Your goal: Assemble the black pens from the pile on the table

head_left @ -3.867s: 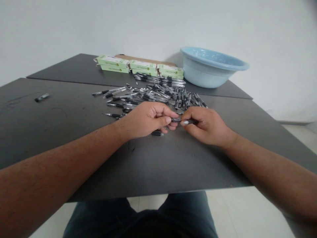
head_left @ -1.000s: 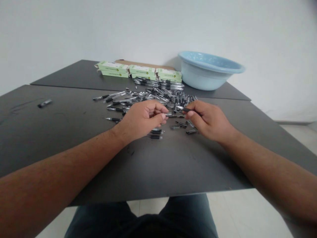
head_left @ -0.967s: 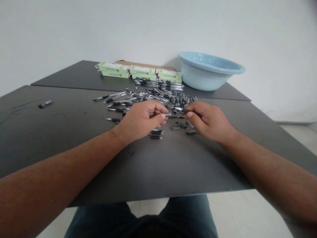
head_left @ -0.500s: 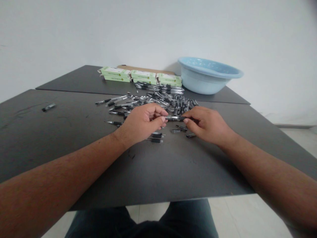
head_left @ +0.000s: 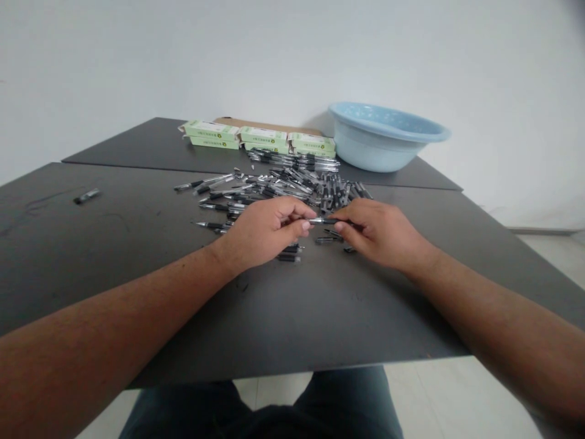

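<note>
Between my two hands a pen with a clear barrel and dark sections is held level above the table. My left hand pinches its left end between thumb and fingers. My right hand is closed on the dark right end, thumb below and forefinger above. My fingers hide both ends of the pen. Just beyond the hands lies a heap of loose pen parts and black caps. Under the pen, a few caps rest on the table, and dark-gripped pen pieces lie beside my left wrist.
Green-and-white boxes stand stacked at the back, with a bundle of pens in front. A light blue basin sits at the back right. One lone cap lies far left on the dark table.
My hands have come closer together along the pen, the left moving slightly right and the right slightly left. Less of the pen shows between them.
</note>
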Tool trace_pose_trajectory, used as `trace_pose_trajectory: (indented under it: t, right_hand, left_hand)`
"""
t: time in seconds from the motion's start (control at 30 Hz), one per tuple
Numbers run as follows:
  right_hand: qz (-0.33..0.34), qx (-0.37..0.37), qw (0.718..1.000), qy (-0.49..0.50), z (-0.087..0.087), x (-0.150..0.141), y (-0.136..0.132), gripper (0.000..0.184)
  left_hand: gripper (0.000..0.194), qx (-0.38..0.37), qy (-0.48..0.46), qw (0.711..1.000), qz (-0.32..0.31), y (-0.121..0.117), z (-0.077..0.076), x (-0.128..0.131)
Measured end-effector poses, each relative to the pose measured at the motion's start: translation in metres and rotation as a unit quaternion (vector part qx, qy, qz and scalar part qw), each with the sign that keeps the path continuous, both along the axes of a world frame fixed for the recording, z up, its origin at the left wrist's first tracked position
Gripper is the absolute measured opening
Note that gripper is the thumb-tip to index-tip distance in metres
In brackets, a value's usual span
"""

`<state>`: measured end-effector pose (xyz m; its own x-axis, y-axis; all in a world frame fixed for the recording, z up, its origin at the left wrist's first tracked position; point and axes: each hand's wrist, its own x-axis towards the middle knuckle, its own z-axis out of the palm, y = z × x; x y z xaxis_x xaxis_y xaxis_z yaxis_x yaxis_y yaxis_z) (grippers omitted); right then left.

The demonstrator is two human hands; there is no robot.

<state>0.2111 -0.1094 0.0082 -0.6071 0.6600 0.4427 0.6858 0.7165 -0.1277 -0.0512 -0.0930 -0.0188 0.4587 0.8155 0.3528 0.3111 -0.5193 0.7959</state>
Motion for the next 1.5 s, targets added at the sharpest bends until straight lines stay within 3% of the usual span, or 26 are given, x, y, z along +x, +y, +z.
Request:
trace_pose_trajectory:
  t: [0.57, 1.1, 1.4, 1.5]
  right_hand:
    - [0.004, -0.025, 1.000, 0.001, -0.003, -0.005, -0.004, 0.024]
    - [0.003, -0.035, 0.999, 0.009, -0.001, -0.006, -0.004, 0.023]
    - [-0.042, -0.036, 0.998, 0.037, 0.000, -0.003, -0.002, 0.009]
    - [-0.032, -0.039, 0.998, 0.029, -0.001, -0.003, -0.001, 0.012]
  left_hand:
    - [0.021, -0.009, 0.022, 1.000, -0.014, -0.004, 0.009, 0.000]
    - [0.019, 0.115, 0.085, 0.989, 0.040, -0.006, 0.013, -0.001]
    - [0.018, 0.079, 0.052, 0.994, 0.062, -0.003, 0.011, -0.001]
    - [0.017, 0.078, 0.052, 0.994, 0.053, -0.002, 0.011, -0.001]
